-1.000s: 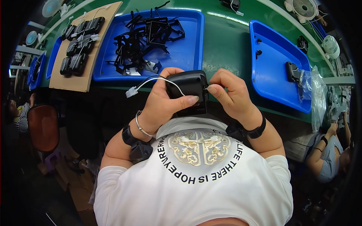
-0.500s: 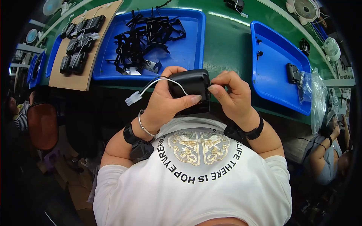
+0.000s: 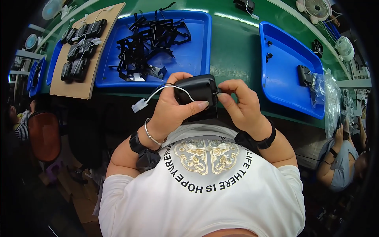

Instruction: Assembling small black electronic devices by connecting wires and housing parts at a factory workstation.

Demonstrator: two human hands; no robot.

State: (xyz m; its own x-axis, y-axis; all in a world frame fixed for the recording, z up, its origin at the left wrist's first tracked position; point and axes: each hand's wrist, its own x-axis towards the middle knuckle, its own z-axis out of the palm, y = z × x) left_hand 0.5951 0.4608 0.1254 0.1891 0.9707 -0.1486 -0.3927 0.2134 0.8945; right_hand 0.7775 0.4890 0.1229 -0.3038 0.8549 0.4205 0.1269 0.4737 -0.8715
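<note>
My left hand (image 3: 173, 98) is closed around a black plastic housing (image 3: 197, 90), its thumb lying across the near face. From the housing a white-and-dark cable (image 3: 162, 87) loops out to the left and ends in a white plug connector (image 3: 139, 105). At the housing's right end, the thumb and forefinger of my right hand (image 3: 241, 100) pinch at a small dark piece by the edge. The fingertips hide most of that piece, so its kind cannot be made out.
Ahead, a blue tray (image 3: 189, 69) holds a heap of black plastic brackets (image 3: 156, 37). Similar black units with cables (image 3: 81, 68) stand on a cardboard sheet (image 3: 71, 91) at left. Another blue tray (image 3: 284, 100), with a clear plastic bag (image 3: 332, 102) at its edge, is at right. A co-worker (image 3: 339, 162) sits far right.
My right fingertips are still at the housing's right end, where a small dark piece now shows between them. The housing has tilted slightly. The view has shifted a little.
</note>
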